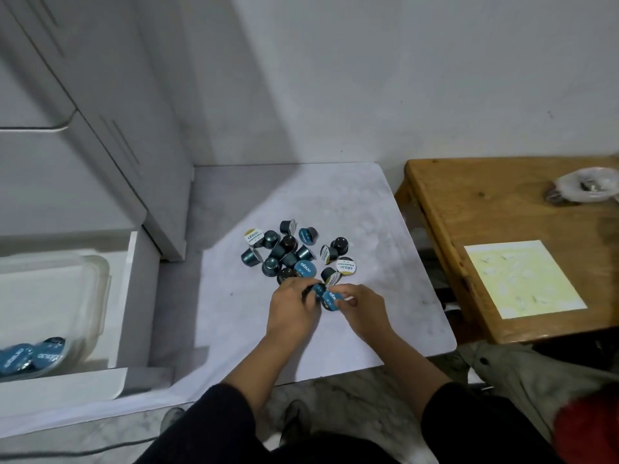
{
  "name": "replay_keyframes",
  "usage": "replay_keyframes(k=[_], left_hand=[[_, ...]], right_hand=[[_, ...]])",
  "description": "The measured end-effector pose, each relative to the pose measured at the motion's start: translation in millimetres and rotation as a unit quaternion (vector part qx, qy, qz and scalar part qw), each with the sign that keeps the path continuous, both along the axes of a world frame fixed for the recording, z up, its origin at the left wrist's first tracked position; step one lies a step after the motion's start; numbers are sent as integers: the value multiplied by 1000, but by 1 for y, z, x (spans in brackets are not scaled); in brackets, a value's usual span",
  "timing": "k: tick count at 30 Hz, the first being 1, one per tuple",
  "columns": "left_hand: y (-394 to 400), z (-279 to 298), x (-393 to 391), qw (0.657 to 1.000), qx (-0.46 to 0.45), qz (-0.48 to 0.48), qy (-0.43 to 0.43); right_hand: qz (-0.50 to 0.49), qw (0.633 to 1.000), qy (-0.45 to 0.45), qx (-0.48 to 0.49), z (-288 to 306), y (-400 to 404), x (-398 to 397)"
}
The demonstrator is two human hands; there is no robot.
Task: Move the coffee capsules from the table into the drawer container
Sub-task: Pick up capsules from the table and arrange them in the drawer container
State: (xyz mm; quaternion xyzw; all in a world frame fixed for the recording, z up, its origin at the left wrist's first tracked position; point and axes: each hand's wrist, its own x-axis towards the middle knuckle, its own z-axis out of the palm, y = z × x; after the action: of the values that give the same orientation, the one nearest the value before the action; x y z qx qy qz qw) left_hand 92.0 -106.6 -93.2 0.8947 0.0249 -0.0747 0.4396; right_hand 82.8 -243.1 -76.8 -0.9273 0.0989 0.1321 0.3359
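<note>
**Operator:** Head view, current step: we are gathering capsules at the near edge of the pile of coffee capsules (294,252) on the white table (385,209). Our left hand (293,313) has its fingers curled over a blue capsule (318,289). Our right hand (363,309) pinches a second blue-lidded capsule (332,299) between thumb and fingertips. The two held capsules touch each other between the hands.

**Checker:** Where is the remaining stock?

**Operator:** Just beyond our fingertips, loosely heaped, some capsules upright, some on their sides. The clear container (100,272) sits in the open drawer (130,262), well to the left of the left hand, and it already holds a few blue-lidded capsules (33,354) at its near end.

**Checker:** Progress and next move?

**Operator:** We judge the task at an early-to-middle stage: most capsules are still on the table. The next move calls for a secure grip on both capsules, a lift clear of the pile, a carry leftward over the drawer edge, and a release inside the container wall.

**Checker:** Legible markings?

**Operator:** Lids carry a brand word that reads roughly as "excelso"; we cannot confirm the spelling. Two white-and-yellow lids (345,267) bear smaller print, too fine to read.
</note>
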Motion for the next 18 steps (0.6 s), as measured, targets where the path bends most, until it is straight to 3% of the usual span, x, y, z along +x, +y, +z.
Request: replay_keyframes(k=[8,13,18], left_hand=[[12,-7,-2,987,-121,101,37],[24,6,-5,977,-176,116,19],[49,44,-3,964,-240,110,-1]], right_hand=[[-35,997,17,70,-1,-6,3],[-81,983,1,162,15,-6,5],[-60,966,-21,249,56,1,14]])
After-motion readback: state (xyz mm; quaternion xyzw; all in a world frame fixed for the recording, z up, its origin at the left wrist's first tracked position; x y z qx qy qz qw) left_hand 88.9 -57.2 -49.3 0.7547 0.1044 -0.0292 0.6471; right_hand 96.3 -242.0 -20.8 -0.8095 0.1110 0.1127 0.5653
